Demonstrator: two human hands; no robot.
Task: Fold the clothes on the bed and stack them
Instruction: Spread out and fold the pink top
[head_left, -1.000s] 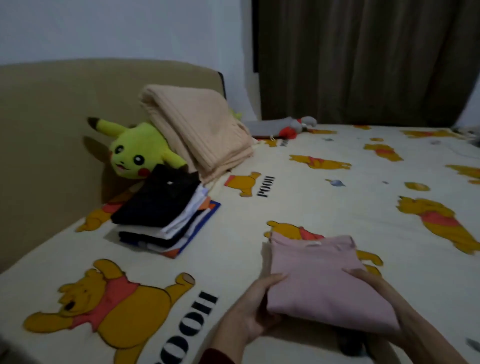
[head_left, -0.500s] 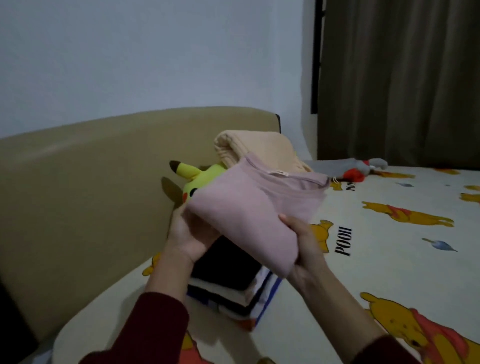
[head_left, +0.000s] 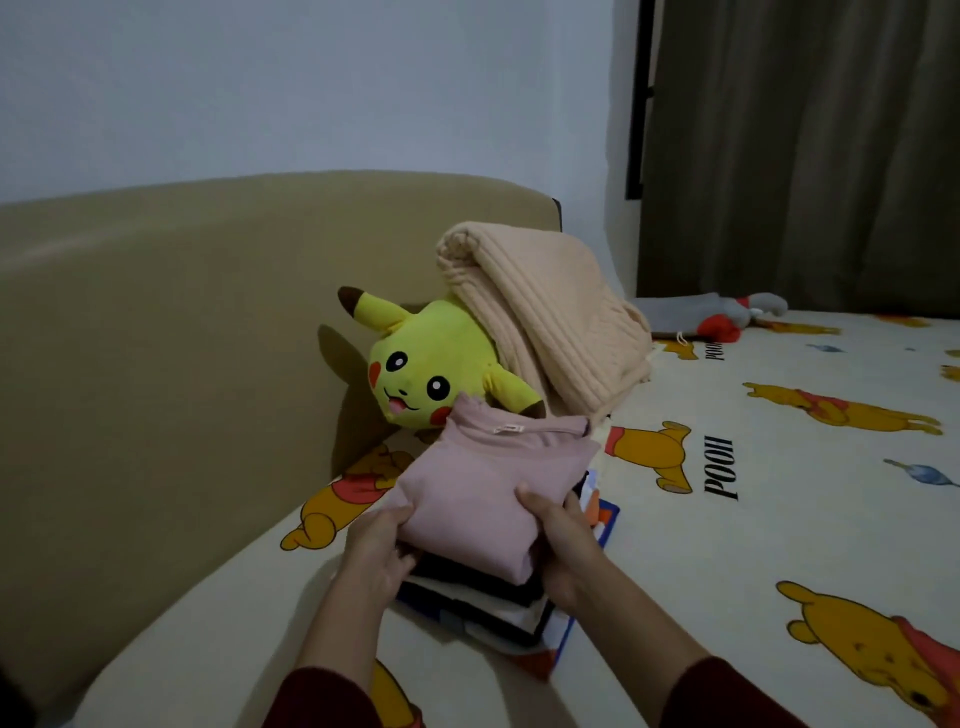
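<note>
Both forearms extended forward, left hand (head_left: 375, 552) and right hand (head_left: 562, 543) in curled grip, thumbs on top

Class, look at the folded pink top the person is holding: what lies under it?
Under the pink top sits a stack of folded clothes; black, white and dark blue layers show at its near edge. The stack's top face is covered, so the garments cannot be counted.
</note>
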